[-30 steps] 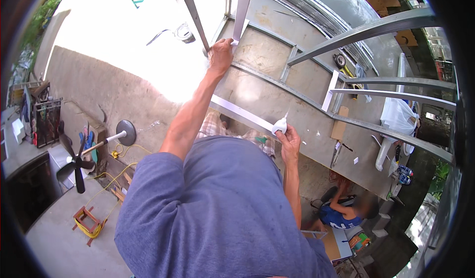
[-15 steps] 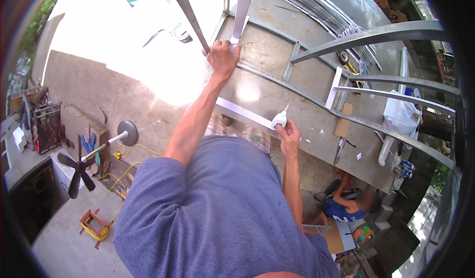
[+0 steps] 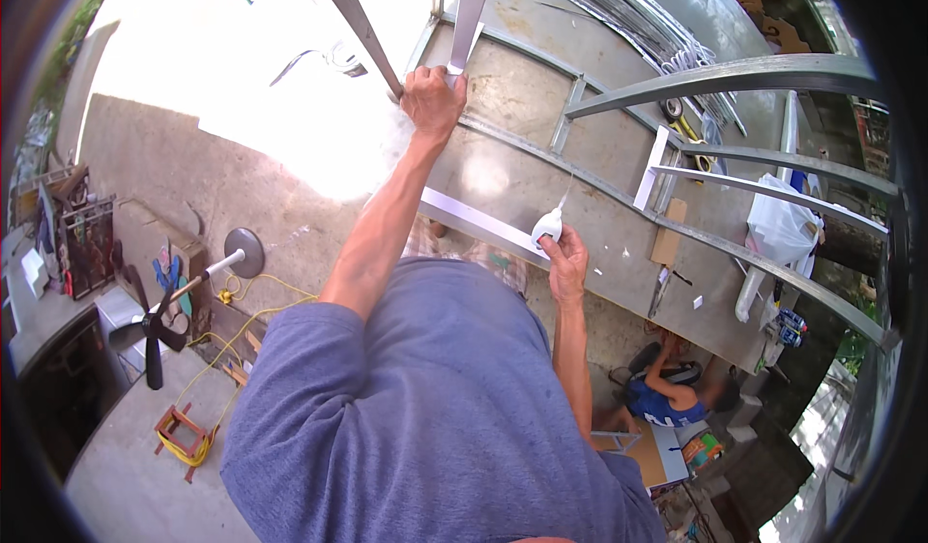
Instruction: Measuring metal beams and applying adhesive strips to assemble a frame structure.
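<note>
My left hand [image 3: 432,103] is closed at the lower end of an upright white strip [image 3: 473,16], at a corner of the grey metal frame [image 3: 527,146]. Right beside it stands a slanting metal post [image 3: 353,26]. In front of my body, my right hand [image 3: 570,264] grips a small white squeeze bottle [image 3: 548,226], its thin nozzle pointing up and away from me. Another white strip [image 3: 478,220] lies along the near side of the worktable [image 3: 604,243], its right end close to the bottle.
Curved metal bars [image 3: 735,79] of the frame rise at the right. Long metal lengths [image 3: 619,16] lie at the back. A plastic bag [image 3: 778,219] and a cordless drill [image 3: 791,328] are at the right. Another person [image 3: 667,398] sits low at the right. A fan [image 3: 150,328] stands at the left.
The squeeze bottle and my right hand have shifted very slightly. My left hand keeps its hold at the frame's corner. The whole view has tilted a little.
</note>
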Demonstrator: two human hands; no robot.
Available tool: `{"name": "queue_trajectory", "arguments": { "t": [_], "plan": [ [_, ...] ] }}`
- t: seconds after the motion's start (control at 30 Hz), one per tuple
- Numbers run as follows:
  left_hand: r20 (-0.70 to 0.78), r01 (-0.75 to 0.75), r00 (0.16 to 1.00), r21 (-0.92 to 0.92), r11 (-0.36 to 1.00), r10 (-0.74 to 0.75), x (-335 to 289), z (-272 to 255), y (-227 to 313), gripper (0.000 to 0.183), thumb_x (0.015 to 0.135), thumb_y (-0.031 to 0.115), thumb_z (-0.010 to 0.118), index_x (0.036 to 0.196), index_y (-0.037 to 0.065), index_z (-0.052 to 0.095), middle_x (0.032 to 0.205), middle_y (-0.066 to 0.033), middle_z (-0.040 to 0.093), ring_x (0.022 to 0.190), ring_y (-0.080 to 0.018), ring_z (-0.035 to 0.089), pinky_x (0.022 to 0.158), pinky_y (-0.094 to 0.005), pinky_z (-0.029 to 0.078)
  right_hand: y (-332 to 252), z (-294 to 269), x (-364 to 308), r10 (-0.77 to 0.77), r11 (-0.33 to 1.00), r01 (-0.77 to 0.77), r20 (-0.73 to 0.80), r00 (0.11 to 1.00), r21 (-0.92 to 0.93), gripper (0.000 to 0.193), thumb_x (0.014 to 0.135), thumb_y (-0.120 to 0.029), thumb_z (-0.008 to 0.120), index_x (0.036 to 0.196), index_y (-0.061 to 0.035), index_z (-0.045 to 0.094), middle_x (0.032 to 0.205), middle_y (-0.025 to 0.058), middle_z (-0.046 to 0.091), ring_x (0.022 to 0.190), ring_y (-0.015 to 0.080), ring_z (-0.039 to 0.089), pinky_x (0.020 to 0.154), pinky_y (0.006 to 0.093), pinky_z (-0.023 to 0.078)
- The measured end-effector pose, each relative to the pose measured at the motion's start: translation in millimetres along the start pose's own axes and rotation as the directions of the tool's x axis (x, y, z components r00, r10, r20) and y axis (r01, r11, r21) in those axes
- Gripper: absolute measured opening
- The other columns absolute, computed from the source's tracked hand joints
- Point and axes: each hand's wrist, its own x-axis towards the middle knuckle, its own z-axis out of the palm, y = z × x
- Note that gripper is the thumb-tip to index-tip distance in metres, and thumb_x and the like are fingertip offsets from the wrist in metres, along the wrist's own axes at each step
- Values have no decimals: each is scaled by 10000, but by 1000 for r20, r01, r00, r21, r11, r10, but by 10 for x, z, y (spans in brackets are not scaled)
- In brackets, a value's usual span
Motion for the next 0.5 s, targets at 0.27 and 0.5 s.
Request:
{"name": "queue_trajectory", "arguments": {
  "t": [0.27,0.5],
  "plan": [
    [-36,-28,999,-54,998,26,12,74,-44,237,696,223,792,854,56,736,824,-84,639,851,-262,611,709,-396,518,19,-7,2,-5,1000,5,-9,1000,9,361,827,-49,736,1161,10,614,1034,65,678,941,140,630,886,293,481],
    [-53,-28,998,-104,994,22,13,117,-56,310,701,232,804,940,45,744,884,-104,683,865,-272,614,746,-388,509,32,-44,21,8,1000,-8,-1,1000,-3,370,827,-45,736,1167,8,601,1059,69,665,958,149,625,866,311,500]
  ]
}}
